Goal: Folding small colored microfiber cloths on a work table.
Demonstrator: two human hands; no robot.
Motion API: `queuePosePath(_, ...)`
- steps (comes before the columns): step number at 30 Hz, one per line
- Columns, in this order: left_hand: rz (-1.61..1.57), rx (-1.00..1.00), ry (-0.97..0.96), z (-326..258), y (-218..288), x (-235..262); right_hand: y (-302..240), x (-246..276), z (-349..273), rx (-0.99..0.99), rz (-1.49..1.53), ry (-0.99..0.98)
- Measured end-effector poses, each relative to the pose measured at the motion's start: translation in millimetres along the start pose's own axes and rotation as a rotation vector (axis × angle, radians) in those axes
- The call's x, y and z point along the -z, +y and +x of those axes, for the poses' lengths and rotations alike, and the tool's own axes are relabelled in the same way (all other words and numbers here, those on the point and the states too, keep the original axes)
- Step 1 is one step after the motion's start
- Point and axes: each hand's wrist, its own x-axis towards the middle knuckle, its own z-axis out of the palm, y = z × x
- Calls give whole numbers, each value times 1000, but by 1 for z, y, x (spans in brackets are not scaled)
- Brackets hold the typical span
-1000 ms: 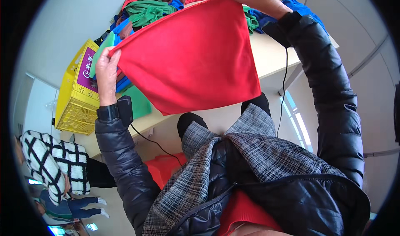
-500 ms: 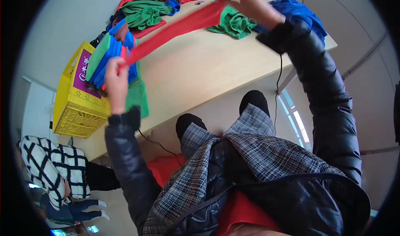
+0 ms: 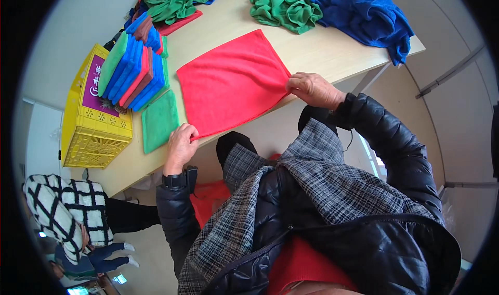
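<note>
A red towel (image 3: 231, 87) lies spread nearly flat on the pale wooden table (image 3: 218, 40), its near edge running along the table's front edge. My left hand (image 3: 182, 143) pinches its near left corner, and my right hand (image 3: 312, 88) grips the near right corner, fingers closed. Just left of the towel lies a folded green towel (image 3: 160, 122). Behind it, folded towels (image 3: 138, 68) in green, blue, red and brown stand packed together against a yellow plastic crate (image 3: 101, 133) with a purple panel.
Crumpled green cloth (image 3: 283, 9) and a blue heap (image 3: 366, 19) lie at the far right of the table. Another pile of green cloth (image 3: 174, 6) with red and blue sits at the back left. Two people (image 3: 78, 212) are at the lower left. A red item (image 3: 208, 196) shows below the table.
The red towel, stretched in the air between both hands before, now lies spread on the table. Both hands have come down closer to me; the right one moved most.
</note>
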Motion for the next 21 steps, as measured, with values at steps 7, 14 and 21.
queuePosePath(7, 161, 315, 181, 13, -14, -11, -12, 1, -4, -29, -16, -59)
queuePosePath(14, 106, 529, 138, 21, -8, -27, -11, 0, -9, 9, -59, -53)
queuePosePath(21, 151, 513, 8, 21, 1, -21, -19, 15, -15, 24, -35, -138)
